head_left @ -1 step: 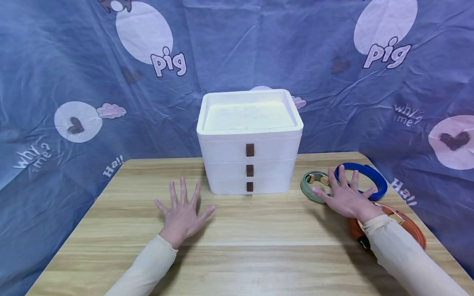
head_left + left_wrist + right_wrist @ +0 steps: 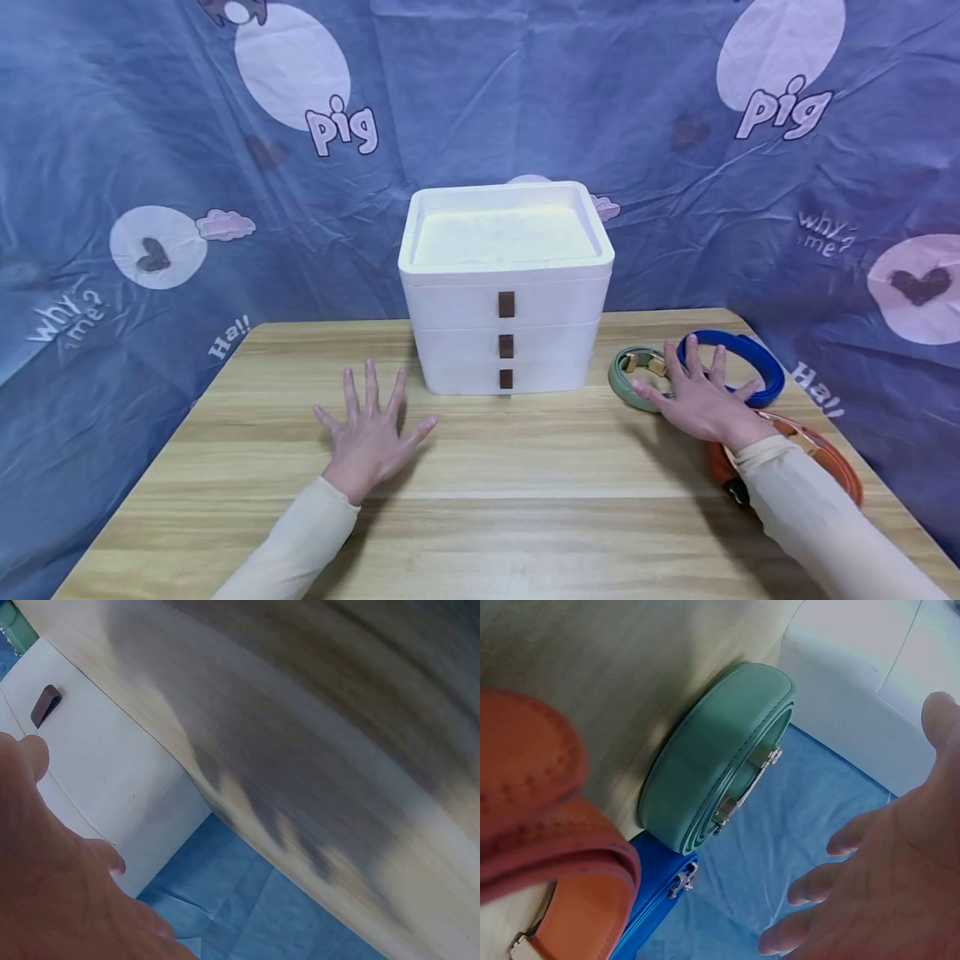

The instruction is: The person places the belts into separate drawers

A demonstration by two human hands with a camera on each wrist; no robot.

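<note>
Although the right hand (image 2: 705,406) overlaps two coiled belts in the head view, its fingers are spread and hold nothing; the right wrist view shows them apart from the bands. The left hand (image 2: 369,446) is likewise free, fingers fanned above the wooden table (image 2: 510,467), near the white three-drawer box (image 2: 457,304).

The green belt (image 2: 624,387) lies just right of that box, the blue belt (image 2: 768,362) beyond and right of it, and the orange belt (image 2: 838,467) nearer the person, partly hidden by the right sleeve (image 2: 817,517).

All three look light and unbreakable, likely smooth leather or imitation: stiff across the width, springy along the length. The green roll, wound tightest, should lift whole if pinched across its layers opposite the gold buckle (image 2: 654,365); the looser blue and orange ones may spring open unless every layer is caught together.

Each coil stands on its edge, ring opening upward. The green one is nearly round, its buckle inside the far part of the ring. The blue and orange ones are ovals, their long axes slanting from far left to near right.
</note>
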